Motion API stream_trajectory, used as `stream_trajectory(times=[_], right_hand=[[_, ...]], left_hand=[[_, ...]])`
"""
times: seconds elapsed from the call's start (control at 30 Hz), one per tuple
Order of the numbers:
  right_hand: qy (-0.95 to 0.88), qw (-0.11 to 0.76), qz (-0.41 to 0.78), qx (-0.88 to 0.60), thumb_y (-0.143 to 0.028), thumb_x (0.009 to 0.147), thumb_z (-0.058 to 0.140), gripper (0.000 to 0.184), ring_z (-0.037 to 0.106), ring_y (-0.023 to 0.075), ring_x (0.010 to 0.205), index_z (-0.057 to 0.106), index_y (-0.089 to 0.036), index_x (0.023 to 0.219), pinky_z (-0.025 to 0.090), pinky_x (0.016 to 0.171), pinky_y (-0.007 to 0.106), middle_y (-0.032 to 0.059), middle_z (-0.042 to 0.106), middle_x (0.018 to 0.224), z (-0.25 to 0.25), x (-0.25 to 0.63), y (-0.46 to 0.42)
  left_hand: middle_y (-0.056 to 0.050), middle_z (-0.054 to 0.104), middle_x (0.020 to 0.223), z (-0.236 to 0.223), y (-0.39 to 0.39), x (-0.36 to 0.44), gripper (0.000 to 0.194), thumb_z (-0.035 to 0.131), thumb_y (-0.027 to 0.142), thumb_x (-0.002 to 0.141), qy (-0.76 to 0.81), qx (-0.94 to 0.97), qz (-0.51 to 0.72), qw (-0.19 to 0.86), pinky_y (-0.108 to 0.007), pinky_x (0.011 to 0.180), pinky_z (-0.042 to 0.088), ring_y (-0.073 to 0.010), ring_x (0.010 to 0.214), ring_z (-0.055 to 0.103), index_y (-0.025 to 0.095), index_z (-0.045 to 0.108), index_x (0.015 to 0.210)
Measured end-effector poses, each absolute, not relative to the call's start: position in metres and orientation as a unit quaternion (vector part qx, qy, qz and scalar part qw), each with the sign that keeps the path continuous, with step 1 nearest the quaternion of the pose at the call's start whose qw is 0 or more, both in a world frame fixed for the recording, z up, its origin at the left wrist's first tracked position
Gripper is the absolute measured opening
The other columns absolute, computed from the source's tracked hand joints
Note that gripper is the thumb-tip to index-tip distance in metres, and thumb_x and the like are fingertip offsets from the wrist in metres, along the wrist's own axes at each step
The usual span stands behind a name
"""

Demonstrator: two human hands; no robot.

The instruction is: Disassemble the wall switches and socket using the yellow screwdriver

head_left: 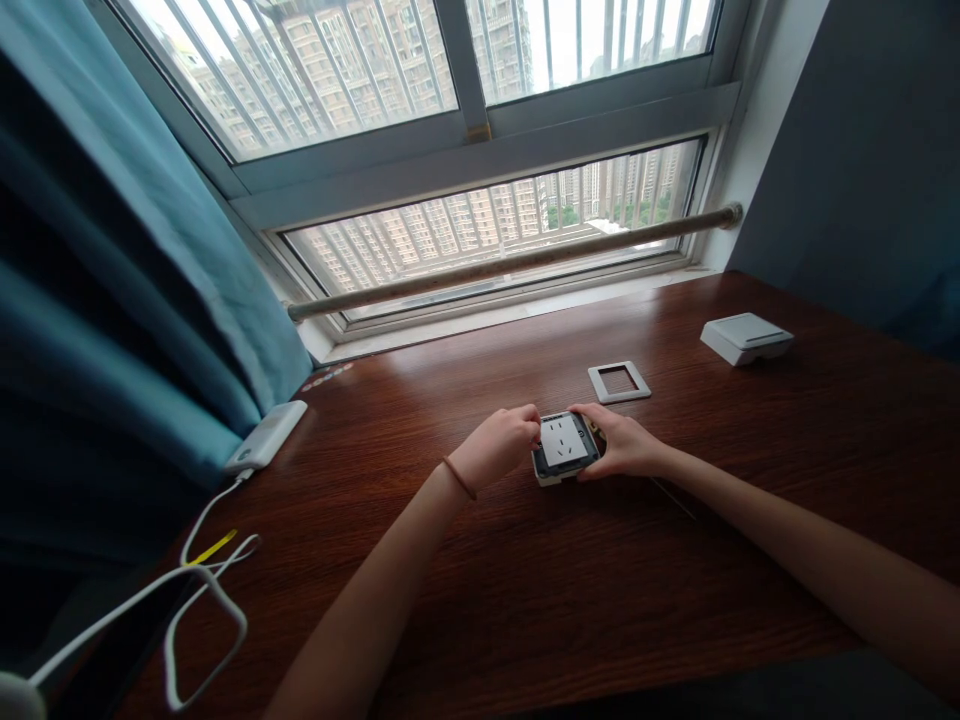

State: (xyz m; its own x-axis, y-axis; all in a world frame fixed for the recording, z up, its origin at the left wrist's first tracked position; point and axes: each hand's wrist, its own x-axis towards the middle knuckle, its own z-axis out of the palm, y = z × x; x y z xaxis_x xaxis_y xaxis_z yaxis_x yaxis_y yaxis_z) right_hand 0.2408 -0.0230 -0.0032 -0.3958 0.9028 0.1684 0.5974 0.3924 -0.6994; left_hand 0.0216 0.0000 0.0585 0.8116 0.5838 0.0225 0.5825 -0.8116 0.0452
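A wall socket with a white face and dark surround sits in a pale box on the brown tabletop. My right hand grips its right side, thumb at the near edge and fingers at the far edge. At the left edge of the socket, my left hand is closed with its fingertips curled together; anything held in them is hidden. Just behind lies a white square cover frame, apart from both hands. Part of a thin rod or wire shows under my right forearm.
A second white box-shaped unit lies at the right rear of the table. On the left are a white power strip, its looped cable and a yellow strip. A blue curtain hangs beside the window, with a metal rail before it.
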Motion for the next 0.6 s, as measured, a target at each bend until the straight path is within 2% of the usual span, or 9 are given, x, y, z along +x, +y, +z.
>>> stream_trajectory(times=[0.13, 0.2, 0.33, 0.4, 0.6], right_hand=[[-0.787, 0.276, 0.28, -0.475, -0.044, 0.046, 0.074, 0.087, 0.052, 0.0232, 0.101, 0.039, -0.025, 0.124, 0.041, 0.083, 0.033, 0.004, 0.052, 0.116, -0.004, 0.242, -0.023], [-0.79, 0.277, 0.279, -0.471, -0.045, 0.046, 0.074, 0.089, 0.051, 0.0237, 0.103, 0.038, -0.025, 0.125, 0.041, 0.085, 0.033, 0.0046, 0.051, 0.118, -0.005, 0.242, -0.023], [-0.789, 0.283, 0.284, -0.465, -0.047, 0.045, 0.074, 0.093, 0.049, 0.0247, 0.107, 0.036, -0.024, 0.127, 0.04, 0.088, 0.035, 0.0058, 0.048, 0.123, -0.007, 0.243, -0.023], [-0.786, 0.287, 0.287, -0.467, -0.047, 0.045, 0.075, 0.094, 0.049, 0.0252, 0.108, 0.036, -0.025, 0.128, 0.039, 0.089, 0.035, 0.0063, 0.048, 0.124, -0.008, 0.243, -0.023], [-0.793, 0.279, 0.288, -0.459, -0.049, 0.046, 0.074, 0.095, 0.047, 0.0249, 0.111, 0.034, -0.024, 0.129, 0.038, 0.091, 0.035, 0.0068, 0.046, 0.126, -0.007, 0.245, -0.025]], left_hand=[[-0.004, 0.057, 0.086, 0.058, 0.0, 0.023, 0.016, 0.046, 0.015, 0.08, 0.301, 0.953, 0.015, 0.024, -0.024, 0.069, 0.044, -0.012, 0.072, 0.055, 0.015, 0.059, 0.072], [-0.006, 0.055, 0.091, 0.06, -0.001, 0.022, 0.011, 0.053, 0.024, 0.078, 0.325, 0.944, 0.035, 0.043, -0.027, 0.073, 0.044, -0.0149, 0.078, 0.055, 0.015, 0.058, 0.081], [-0.01, 0.049, 0.1, 0.056, -0.006, 0.02, 0.066, 0.067, 0.056, 0.053, 0.371, 0.921, 0.063, 0.097, -0.036, 0.077, 0.044, -0.0235, 0.09, 0.05, 0.014, 0.049, 0.1], [-0.01, 0.046, 0.102, 0.05, -0.008, 0.021, 0.073, 0.068, 0.059, 0.046, 0.383, 0.916, 0.055, 0.109, -0.038, 0.078, 0.043, -0.0254, 0.092, 0.048, 0.014, 0.047, 0.099], [-0.01, 0.043, 0.101, 0.038, -0.007, 0.024, 0.081, 0.071, 0.056, 0.041, 0.427, 0.895, 0.062, 0.114, -0.04, 0.078, 0.04, -0.0269, 0.094, 0.045, 0.016, 0.042, 0.106]])
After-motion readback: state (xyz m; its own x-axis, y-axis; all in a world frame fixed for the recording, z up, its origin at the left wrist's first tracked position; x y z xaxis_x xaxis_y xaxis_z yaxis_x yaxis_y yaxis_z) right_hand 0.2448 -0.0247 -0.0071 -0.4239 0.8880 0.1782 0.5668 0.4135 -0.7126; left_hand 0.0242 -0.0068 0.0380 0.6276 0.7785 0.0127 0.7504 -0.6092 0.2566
